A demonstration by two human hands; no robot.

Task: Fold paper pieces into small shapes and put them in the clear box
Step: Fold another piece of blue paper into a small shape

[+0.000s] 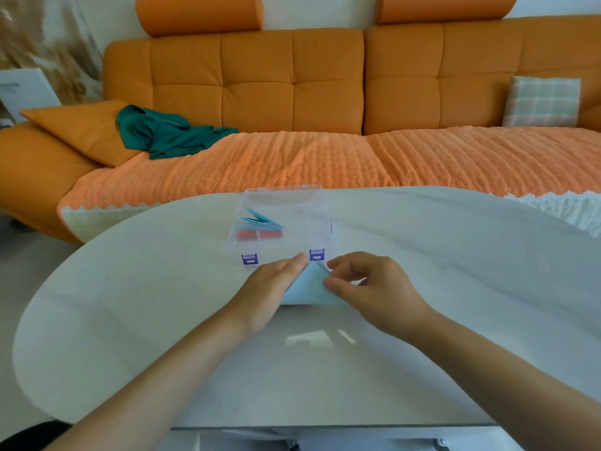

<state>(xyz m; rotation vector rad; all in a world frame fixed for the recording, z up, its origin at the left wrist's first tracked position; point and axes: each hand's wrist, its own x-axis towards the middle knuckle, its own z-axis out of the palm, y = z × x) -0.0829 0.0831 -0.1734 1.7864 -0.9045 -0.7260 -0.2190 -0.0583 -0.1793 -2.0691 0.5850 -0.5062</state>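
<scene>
A light blue paper piece (309, 286) lies on the white table (130, 304) just in front of the clear box (320, 236). My left hand (271, 289) lies flat on the paper's left side with straight fingers pressing it down. My right hand (370, 284) pinches the paper's right edge between thumb and forefinger. The clear box has two purple latches, and its lid stands open behind it. Blue folded paper shapes (260, 219) and a red one (260, 235) lie in its left part.
An orange sofa (292, 92) with a textured orange cover runs behind the table. A green cloth (166, 131) lies on its left side, a checked cushion (541, 100) at its right. The table's near edge is at the bottom of the view.
</scene>
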